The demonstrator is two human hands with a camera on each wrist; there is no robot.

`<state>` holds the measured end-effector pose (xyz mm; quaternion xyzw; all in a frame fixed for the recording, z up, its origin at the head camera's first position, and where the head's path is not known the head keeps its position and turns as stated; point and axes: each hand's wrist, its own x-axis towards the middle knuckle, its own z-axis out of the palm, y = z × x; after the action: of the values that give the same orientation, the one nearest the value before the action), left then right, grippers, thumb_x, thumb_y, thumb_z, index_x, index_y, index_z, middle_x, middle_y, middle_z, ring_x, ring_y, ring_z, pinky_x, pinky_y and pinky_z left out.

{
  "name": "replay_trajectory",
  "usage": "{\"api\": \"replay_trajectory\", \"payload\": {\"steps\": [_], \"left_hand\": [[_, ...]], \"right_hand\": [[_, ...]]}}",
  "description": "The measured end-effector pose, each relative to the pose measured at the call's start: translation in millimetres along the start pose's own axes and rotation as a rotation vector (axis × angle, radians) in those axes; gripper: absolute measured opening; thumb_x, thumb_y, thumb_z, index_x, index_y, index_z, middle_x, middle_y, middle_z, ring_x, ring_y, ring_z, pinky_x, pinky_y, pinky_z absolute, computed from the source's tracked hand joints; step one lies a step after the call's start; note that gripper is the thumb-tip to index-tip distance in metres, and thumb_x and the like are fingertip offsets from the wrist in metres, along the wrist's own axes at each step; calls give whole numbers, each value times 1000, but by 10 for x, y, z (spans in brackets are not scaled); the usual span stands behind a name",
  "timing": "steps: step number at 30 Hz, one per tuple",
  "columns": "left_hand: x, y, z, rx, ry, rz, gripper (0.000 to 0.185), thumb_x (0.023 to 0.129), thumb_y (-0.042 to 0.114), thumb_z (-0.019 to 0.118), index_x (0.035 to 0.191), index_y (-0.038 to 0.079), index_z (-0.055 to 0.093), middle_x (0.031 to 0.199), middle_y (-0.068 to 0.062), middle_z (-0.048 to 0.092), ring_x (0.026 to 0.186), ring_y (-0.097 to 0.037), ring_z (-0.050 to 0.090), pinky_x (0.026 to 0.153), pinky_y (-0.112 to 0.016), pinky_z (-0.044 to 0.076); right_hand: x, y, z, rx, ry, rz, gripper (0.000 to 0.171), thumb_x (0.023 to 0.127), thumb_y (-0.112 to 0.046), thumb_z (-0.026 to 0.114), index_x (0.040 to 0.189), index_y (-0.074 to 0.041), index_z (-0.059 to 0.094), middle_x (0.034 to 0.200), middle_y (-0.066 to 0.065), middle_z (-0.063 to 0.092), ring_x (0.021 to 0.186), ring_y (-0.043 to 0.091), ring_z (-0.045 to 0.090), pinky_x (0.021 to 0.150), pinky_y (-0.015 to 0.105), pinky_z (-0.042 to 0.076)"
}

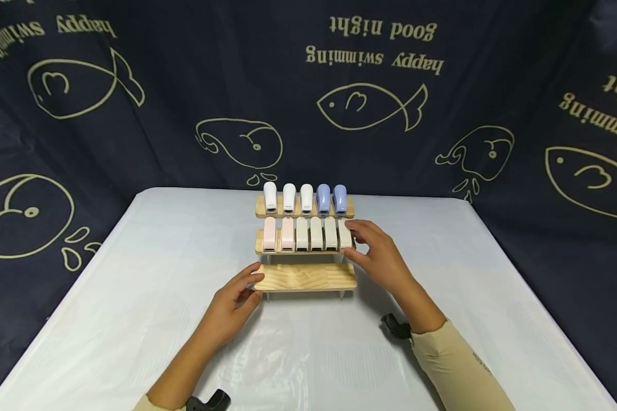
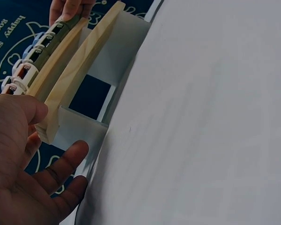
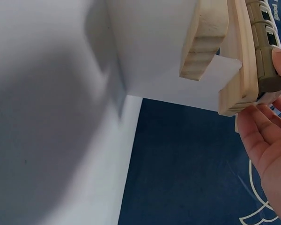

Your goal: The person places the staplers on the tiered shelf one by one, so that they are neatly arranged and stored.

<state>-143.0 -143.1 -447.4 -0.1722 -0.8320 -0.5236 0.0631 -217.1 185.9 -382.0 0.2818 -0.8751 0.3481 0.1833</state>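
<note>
A wooden stand with stepped shelves is at the centre of the table. My right hand point(image 1: 383, 257) pinches the rightmost cream mini stapler point(image 1: 345, 234) on the middle shelf point(image 1: 259, 242). In the right wrist view that stapler point(image 3: 267, 65) lies on the shelf, with fingertips against the shelf's end. Left of it stand several cream staplers point(image 1: 316, 234) and two pink staplers point(image 1: 269, 234). My left hand point(image 1: 231, 308) grips the left end of the bare lowest shelf point(image 1: 305, 277), its other fingers spread below.
Three white staplers point(image 1: 289, 198) and two blue staplers point(image 1: 323, 198) stand on the top shelf point(image 1: 259, 208). Pale side supports point(image 2: 79, 129) hold up the shelves. A white cover lies over the table point(image 1: 159, 274), and a dark curtain point(image 1: 288, 34) with fish drawings hangs behind.
</note>
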Motion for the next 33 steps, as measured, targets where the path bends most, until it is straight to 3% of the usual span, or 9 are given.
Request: {"api": "replay_trajectory", "payload": {"steps": [11, 18, 27, 33], "left_hand": [[-33, -36, -11, 4, -5, -19, 35, 98, 10, 64, 132, 8, 61, 153, -4, 44, 95, -12, 67, 85, -28, 55], [-32, -38, -51, 4, 7, -24, 35, 98, 9, 64, 132, 8, 62, 153, -5, 44, 95, -14, 67, 85, -29, 55], [-45, -29, -45, 2, -8, -36, 36, 98, 11, 64, 134, 8, 60, 154, -3, 42, 97, -14, 67, 86, -29, 55], [-32, -8, -55, 13, -7, -10, 36, 97, 9, 65, 133, 6, 61, 153, -4, 43, 98, -13, 66, 86, -29, 55]], "right_hand": [[-19, -44, 54, 1, -9, 27, 58, 84, -10, 81, 137, -4, 57, 134, 8, 57, 102, 22, 65, 81, 37, 56], [27, -52, 81, 21, 0, 11, 58, 84, -10, 81, 136, -3, 57, 132, 10, 58, 100, 23, 65, 86, 36, 56], [12, -34, 89, 58, -15, 23, 58, 85, -9, 80, 137, -4, 56, 133, 10, 57, 110, 25, 61, 86, 44, 56], [-4, -34, 61, 47, -32, 55, 57, 87, -11, 79, 138, -5, 55, 134, 10, 57, 111, 24, 61, 86, 43, 55]]}}
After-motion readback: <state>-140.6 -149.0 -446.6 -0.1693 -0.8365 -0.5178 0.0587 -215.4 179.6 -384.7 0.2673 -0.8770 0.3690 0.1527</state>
